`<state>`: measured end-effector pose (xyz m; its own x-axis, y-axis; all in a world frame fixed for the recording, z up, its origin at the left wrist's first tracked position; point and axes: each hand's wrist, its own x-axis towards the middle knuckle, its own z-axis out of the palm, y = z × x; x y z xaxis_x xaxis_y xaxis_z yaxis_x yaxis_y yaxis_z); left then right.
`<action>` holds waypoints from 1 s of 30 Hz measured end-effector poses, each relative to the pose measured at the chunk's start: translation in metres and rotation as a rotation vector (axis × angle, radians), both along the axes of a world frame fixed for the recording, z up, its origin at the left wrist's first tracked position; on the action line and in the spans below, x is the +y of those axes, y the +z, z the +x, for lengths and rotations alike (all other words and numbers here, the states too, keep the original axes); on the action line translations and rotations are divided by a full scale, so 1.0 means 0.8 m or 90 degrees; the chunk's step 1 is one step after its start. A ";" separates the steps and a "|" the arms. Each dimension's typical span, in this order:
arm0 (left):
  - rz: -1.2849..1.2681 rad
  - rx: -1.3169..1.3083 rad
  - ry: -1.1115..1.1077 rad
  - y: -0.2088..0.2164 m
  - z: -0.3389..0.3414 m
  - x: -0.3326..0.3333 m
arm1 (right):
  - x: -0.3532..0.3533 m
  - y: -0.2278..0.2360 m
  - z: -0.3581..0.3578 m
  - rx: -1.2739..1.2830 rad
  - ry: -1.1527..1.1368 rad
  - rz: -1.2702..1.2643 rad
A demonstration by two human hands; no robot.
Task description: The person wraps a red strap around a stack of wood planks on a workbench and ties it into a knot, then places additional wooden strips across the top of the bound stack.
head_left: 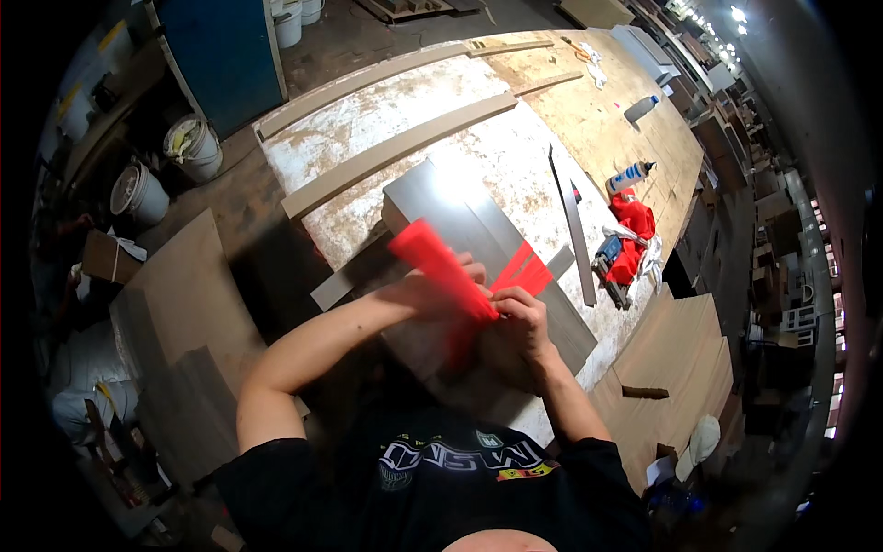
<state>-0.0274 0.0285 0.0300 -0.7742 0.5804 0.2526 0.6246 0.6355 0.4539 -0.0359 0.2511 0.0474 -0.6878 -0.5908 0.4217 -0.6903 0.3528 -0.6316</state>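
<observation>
A grey panel-like piece [460,198] with a smooth, shiny top lies on the workbench before me. A wide red strip [428,253], of cloth or film, runs between my hands and is smeared by motion. More of the red strip [522,270] fans out flat over the grey piece beyond my right hand. My left hand [464,270] is closed on the strip, with part of it hidden behind the red. My right hand [521,315] pinches the gathered strip close to the left hand, its fingers bent together. Below the hands, the near part of the piece is blurred.
The white-stained workbench [368,110] carries long wooden strips [405,152] on its far left. To the right lie a dark thin bar [570,225], a glue bottle [630,175], red cloth [633,225] and a blue power tool [609,250]. Stacked boards [681,354] stand at right; buckets [193,147] at left.
</observation>
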 end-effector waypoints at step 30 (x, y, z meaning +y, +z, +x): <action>-0.041 -0.177 -0.156 0.041 -0.034 -0.011 | 0.008 -0.014 -0.004 -0.047 -0.002 -0.017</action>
<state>-0.0544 0.0195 0.0630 -0.6438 0.7651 0.0090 0.6200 0.5147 0.5922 -0.0393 0.2573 0.0366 -0.7196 -0.5778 0.3851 -0.6402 0.3375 -0.6901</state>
